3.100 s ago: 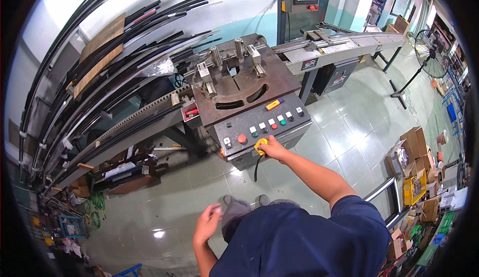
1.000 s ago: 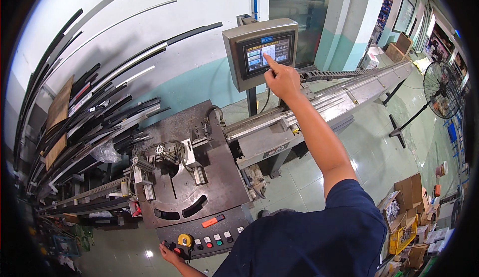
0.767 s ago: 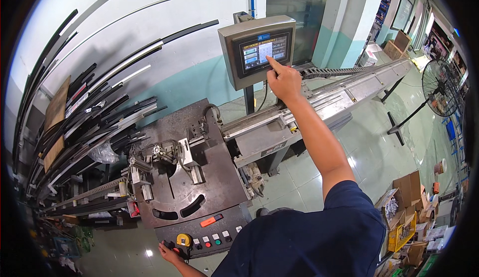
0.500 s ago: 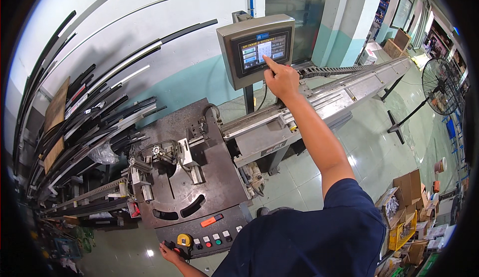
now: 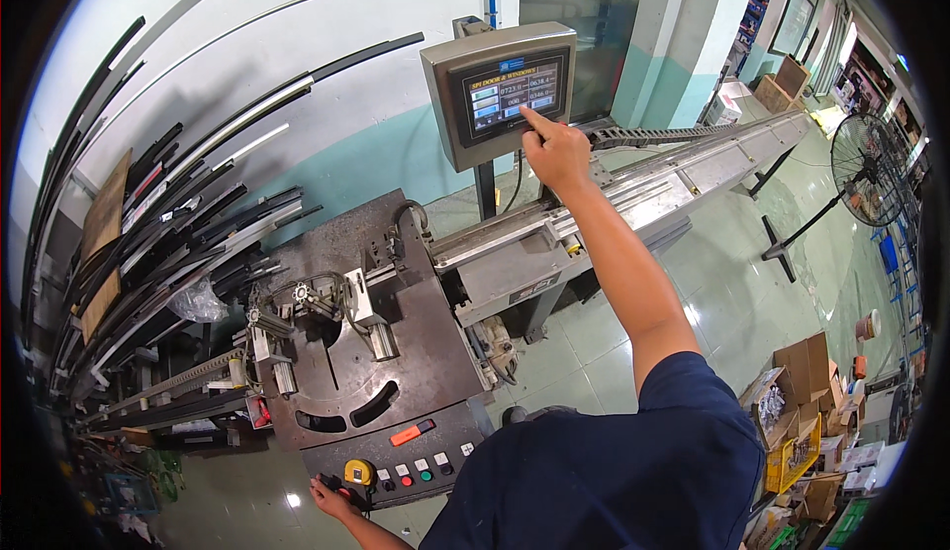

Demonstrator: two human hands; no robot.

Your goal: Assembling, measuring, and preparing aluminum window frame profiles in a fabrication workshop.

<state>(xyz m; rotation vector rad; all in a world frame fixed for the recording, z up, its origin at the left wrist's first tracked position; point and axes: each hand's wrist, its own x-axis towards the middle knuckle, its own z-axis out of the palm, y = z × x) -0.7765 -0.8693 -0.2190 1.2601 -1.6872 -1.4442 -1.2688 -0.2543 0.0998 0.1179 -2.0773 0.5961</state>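
Note:
My right hand (image 5: 557, 158) reaches up to the touchscreen (image 5: 485, 106) of a metal-cased control box (image 5: 438, 104). Its index finger is stretched out with the tip at the lower part of the screen, the other fingers curled and holding nothing. Down at the left end of the machine's button panel (image 5: 332, 458), my left hand (image 5: 330, 500) is closed around something black and red, too hidden to name. Beside it lies a yellow tape measure (image 5: 358, 472). An orange and black cutter (image 5: 412, 432) rests above the row of push buttons (image 5: 426, 476).
Clamping cylinders (image 5: 381, 340) stand on the dark machine table (image 5: 421, 372). A long metal rail bed (image 5: 633, 208) runs off to the far right. Many bar profiles (image 5: 188, 194) lean at left. A black fan (image 5: 863, 169) and cardboard boxes (image 5: 807, 367) stand at right.
The pale keypad window on the screen has closed, and rows of figures show there now. My right fingertip has moved slightly lower on the screen. My left hand stays at the panel.

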